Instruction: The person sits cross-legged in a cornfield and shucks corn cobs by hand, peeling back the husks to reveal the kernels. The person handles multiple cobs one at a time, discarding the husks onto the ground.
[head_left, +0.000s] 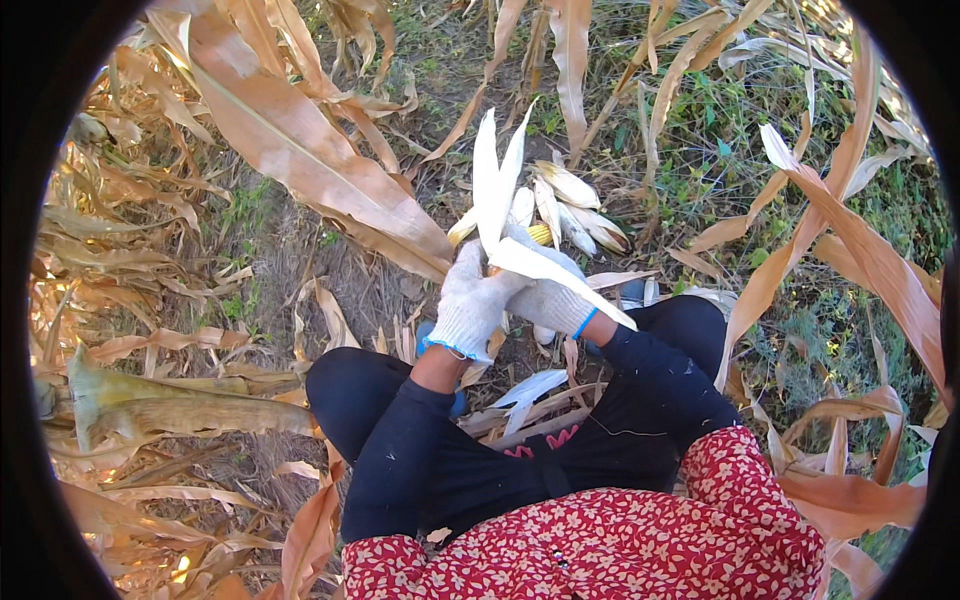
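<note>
My left hand (472, 300), in a pale knit work glove, is closed around a partly husked ear of corn in front of my knees. My right hand (553, 289), gloved the same way, overlaps it and grips the same ear. Pale husk leaves (493, 184) stand up from between the hands, and another husk strip (559, 271) folds down across my right glove. The gloves hide most of the ear. Just beyond them lies a small pile of corn ears (574, 195), several still in husks. Yellow kernels (538, 234) show there; whether they belong to the held ear I cannot tell.
Dry corn leaves hang close on both sides, a broad one (315, 157) reaching almost to my left hand. A fallen stalk (187, 405) touches my left knee. Loose husks (532, 390) lie between my legs. Low green weeds (810, 330) grow on the right.
</note>
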